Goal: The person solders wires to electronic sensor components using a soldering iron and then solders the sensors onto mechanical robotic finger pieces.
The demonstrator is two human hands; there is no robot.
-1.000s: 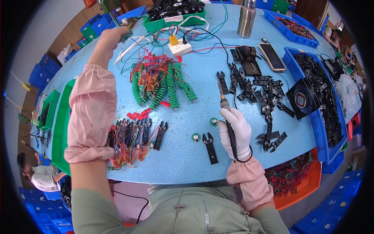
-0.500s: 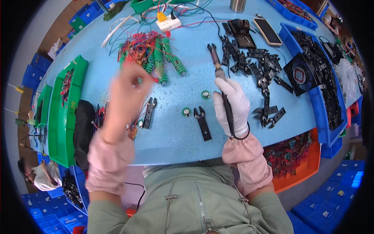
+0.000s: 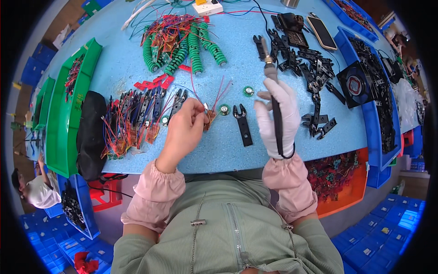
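My bare left hand (image 3: 185, 130) pinches a small brown circuit board (image 3: 210, 118) with red and purple wires, just above the table. A soldering iron (image 3: 271, 71) lies in my white-gloved right hand (image 3: 288, 119), its tip pointing away from me. Between the hands lies a black forked plastic piece (image 3: 244, 129), prongs facing away. Near it are two small round green-rimmed parts, one (image 3: 224, 109) beside the circuit board and another (image 3: 248, 91) farther off. Left of my left hand, several wired boards on black forked pieces (image 3: 141, 109) lie in a row.
A wire bundle with green coils (image 3: 195, 55) lies at the back. Black forked pieces (image 3: 315, 73) are heaped on the right, near a fan (image 3: 353, 86), a phone (image 3: 321, 32) and a blue bin (image 3: 396, 153). A green tray (image 3: 64, 150) and black pouch (image 3: 90, 137) stand left.
My left hand has come down and right from near the coiled wires, now with a wired circuit board in its fingers. The right hand still holds the soldering iron. The view has shifted.
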